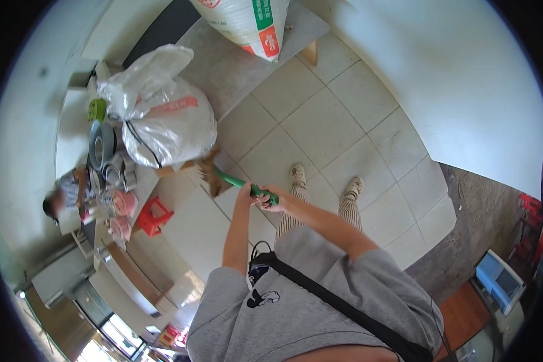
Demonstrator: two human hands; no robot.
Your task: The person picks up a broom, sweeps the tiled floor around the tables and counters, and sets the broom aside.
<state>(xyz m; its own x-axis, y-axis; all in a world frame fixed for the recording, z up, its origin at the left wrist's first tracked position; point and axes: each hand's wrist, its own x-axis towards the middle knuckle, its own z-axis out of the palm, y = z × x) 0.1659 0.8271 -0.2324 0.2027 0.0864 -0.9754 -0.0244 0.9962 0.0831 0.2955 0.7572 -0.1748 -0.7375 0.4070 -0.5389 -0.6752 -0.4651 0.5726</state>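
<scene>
Both of my hands grip the green handle of a broom (pixel 230 178) in front of my body. My left hand (pixel 249 193) and my right hand (pixel 270 199) are close together near the handle's end, their fingers overlapping in view. The handle slants away to the left, towards brown bristles (pixel 211 174) low over the tiled floor (pixel 321 122), beside a large tied plastic bag (pixel 176 122). Whether the bristles touch the floor I cannot tell. Part of the broom head is hidden under the edge of the bag.
A grey table (pixel 231 54) holds a printed sack (pixel 253 27). A red plastic stool (pixel 154 216) stands by a counter with metal pots (pixel 117 172) and pink baskets (pixel 125 202). Another person (pixel 72 188) is beyond it. A white panel (pixel 452 81) rises at the right.
</scene>
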